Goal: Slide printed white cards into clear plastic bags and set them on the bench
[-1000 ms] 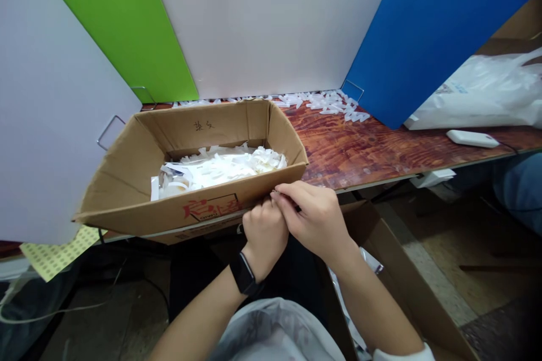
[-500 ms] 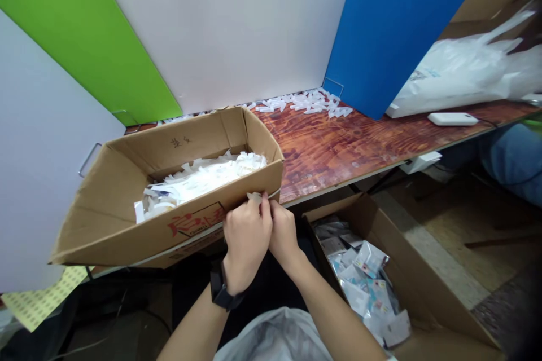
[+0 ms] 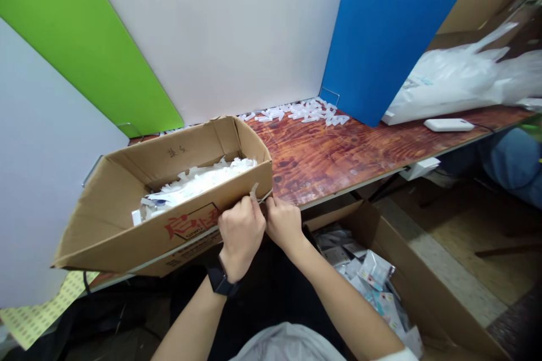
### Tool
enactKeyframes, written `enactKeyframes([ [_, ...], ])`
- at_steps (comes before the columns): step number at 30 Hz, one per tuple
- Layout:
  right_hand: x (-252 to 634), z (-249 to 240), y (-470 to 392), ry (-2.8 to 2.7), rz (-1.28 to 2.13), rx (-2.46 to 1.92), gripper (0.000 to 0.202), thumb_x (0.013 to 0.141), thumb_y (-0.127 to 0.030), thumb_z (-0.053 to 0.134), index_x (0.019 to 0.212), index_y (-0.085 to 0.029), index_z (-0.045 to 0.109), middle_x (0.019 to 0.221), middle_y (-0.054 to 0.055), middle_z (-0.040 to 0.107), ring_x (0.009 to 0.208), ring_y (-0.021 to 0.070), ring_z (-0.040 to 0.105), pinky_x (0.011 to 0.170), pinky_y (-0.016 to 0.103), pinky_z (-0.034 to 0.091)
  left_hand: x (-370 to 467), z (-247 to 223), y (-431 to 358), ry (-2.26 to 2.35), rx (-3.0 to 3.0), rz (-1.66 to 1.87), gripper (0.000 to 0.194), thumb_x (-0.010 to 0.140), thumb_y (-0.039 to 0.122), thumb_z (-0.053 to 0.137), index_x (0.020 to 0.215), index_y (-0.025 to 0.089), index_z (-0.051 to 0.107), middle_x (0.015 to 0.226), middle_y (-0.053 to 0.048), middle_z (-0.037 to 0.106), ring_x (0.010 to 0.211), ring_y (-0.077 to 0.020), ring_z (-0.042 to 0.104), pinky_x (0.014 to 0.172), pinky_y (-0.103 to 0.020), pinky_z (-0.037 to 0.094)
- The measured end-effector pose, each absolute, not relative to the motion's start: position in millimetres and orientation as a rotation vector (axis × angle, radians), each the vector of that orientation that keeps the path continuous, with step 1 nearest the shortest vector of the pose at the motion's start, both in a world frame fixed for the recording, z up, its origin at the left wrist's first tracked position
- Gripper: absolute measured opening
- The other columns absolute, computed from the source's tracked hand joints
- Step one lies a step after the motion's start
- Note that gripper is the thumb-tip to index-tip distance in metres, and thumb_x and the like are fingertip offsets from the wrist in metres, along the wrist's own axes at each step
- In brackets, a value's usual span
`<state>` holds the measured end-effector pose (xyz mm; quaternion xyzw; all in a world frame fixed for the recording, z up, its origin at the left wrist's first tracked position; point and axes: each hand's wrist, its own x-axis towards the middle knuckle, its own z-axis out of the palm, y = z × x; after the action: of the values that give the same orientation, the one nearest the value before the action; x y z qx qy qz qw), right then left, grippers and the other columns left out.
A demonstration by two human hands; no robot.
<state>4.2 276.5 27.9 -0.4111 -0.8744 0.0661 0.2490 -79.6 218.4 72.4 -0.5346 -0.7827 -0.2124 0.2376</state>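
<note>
Strip [image 3: 254,190]: pale, near frame centre.
Left hand [image 3: 242,229]: fingers curled tight, pinching the strip.
Right hand [image 3: 284,221]: fingers curled just beside; cannot tell what they hold.
Cardboard box [image 3: 127,248]: left of centre, white scraps [image 3: 201,185] inside.

The carton [image 3: 127,247] is brown with red print [image 3: 174,228], the dotted sheet [image 3: 44,311] pale yellow.

Grip partly hidden near the counter's [image 3: 330,163] front edge

The left hand [image 3: 242,234] and right hand [image 3: 284,223] hide part of a thin strip [image 3: 254,190], too small to identify; the left also covers the end of the box's [image 3: 93,248] red lettering [image 3: 180,227]. The picture's edges cut off the blue panel [image 3: 393,34], plastic bag [image 3: 461,84] and lower carton [image 3: 427,287].
</note>
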Motion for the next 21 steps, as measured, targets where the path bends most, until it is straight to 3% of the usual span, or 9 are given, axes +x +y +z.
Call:
enactKeyframes([
  [7, 9.3, 37.3, 286.4, -2.345, 0.252, -1.031, 0.013, 0.075, -0.011, 0.046, 0.078, -0.014, 0.058, 0.071, 0.010, 0.062, 0.068, 0.0201, 0.057, 0.052, 0.025, 0.032, -91.6, 67.1, 211.9, -1.954, -1.534, -0.776, 0.031, 0.085, 0.020, 0.045, 0.056, 0.015, 0.056, 0.047, -0.005, 0.059, 0.045, -0.0172, 0.058, 0.044, -0.026, 0.035],
  [11, 20.1, 38.4, 277.0, -2.262, 0.392, -0.918, 0.020, 0.084, -0.013, 0.039, 0.082, -0.014, 0.059, 0.077, 0.010, 0.063, 0.075, 0.0202, 0.058, 0.064, 0.027, 0.040, -94.2, 65.5, 203.6, -1.844, -1.632, -0.906, 0.018, 0.085, 0.017, 0.046, 0.080, 0.013, 0.062, 0.067, -0.007, 0.067, 0.058, -0.0167, 0.063, 0.053, -0.025, 0.045],
  [14, 23.8, 35.5, 270.5, -2.220, 0.535, -0.794, 0.027, 0.092, -0.017, 0.029, 0.091, -0.015, 0.055, 0.078, 0.006, 0.064, 0.071, 0.0147, 0.060, 0.064, 0.023, 0.044, -89.7, 71.3, 199.0, -1.976, -1.786, -1.368, 0.021, 0.088, 0.020, 0.040, 0.096, 0.015, 0.059, 0.088, -0.010, 0.068, 0.067, -0.0150, 0.065, 0.060, -0.024, 0.049],
  [18, 26.4, 26.0, 267.0, -2.237, 0.645, -0.675, 0.036, 0.096, -0.020, 0.019, 0.081, -0.015, 0.051, 0.048, -0.005, 0.052, 0.038, 0.0076, 0.046, 0.042, 0.018, 0.036, -85.3, 87.3, 191.8, -2.356, -1.928, -2.312, 0.028, 0.091, 0.032, 0.032, 0.087, 0.016, 0.055, 0.067, -0.003, 0.062, 0.043, -0.0098, 0.053, 0.041, -0.021, 0.041],
  [21, 35.3, 19.0, 266.9, -2.270, 0.616, -0.618, 0.035, 0.095, -0.022, 0.028, 0.069, -0.016, 0.050, 0.051, -0.004, 0.050, 0.043, 0.0072, 0.045, 0.044, 0.019, 0.032, -90.6, 94.8, 179.6, -2.478, -1.984, -2.227, 0.028, 0.091, 0.034, 0.033, 0.080, 0.017, 0.052, 0.063, 0.002, 0.052, 0.042, -0.0065, 0.043, 0.042, -0.020, 0.035],
])
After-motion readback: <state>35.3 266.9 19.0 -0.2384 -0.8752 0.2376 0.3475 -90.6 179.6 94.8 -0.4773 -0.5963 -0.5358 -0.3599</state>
